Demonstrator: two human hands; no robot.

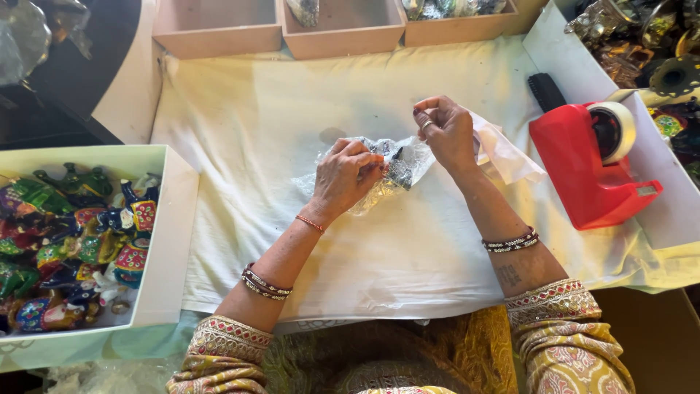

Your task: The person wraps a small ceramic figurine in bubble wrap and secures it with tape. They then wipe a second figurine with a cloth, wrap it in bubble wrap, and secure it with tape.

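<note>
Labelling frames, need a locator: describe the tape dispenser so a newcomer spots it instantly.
Start at the white cloth covering the table and go to its right edge, past the right hand. There, against a white box wall, sits the tape dispenser. It is the only solid red thing, with a pale tape roll on top.

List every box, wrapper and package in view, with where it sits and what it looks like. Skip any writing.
Clear plastic wrapper: centre of the cloth, crinkled, pinched by left hand and right hand.
White box: left edge, rectangular, full of colourful painted figurines.
Three pink boxes: top edge, shallow, rectangular.
White box: right side, holding a red tape dispenser.
</note>
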